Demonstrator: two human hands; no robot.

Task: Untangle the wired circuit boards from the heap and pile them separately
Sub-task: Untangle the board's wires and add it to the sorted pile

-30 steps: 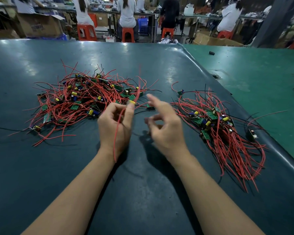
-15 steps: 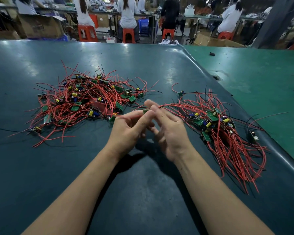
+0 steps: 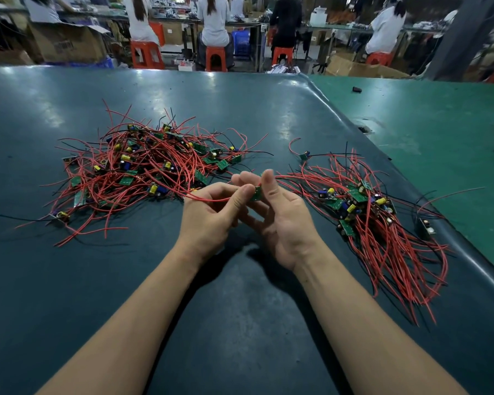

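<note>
since a second ago the two hands, then apart with the left one holding up a red wire, have come together in front of the person and now share one small green circuit board [image 3: 257, 193] between them. the left hand [image 3: 211, 220] has its thumb and forefinger closed in a pinch on the board's left edge, with a red wire [image 3: 208, 199] running out leftward from that pinch toward the tangled heap [image 3: 143, 169]. the right hand [image 3: 283, 223] is palm up, its thumb pressed on the board's right side and its fingers curled behind it, so it too has hold of the board. the board sits above the dark teal table [image 3: 240, 309], between the two groups of parts. the heap lies to the left, a loose knot of red and black wires with green boards, yellow and blue capacitors showing through it. the sorted pile [image 3: 382, 223] lies to the right near the table's raised edge, its boards bunched at the upper end and its red wires trailing toward the person. a single board [image 3: 304, 156] with a curled red lead lies apart just above that pile. a lighter green table [image 3: 439, 132] adjoins on the right. beyond the far edge, people sit on orange stools [image 3: 216, 59] at benches, with cardboard boxes [image 3: 66, 42] nearby.
</note>
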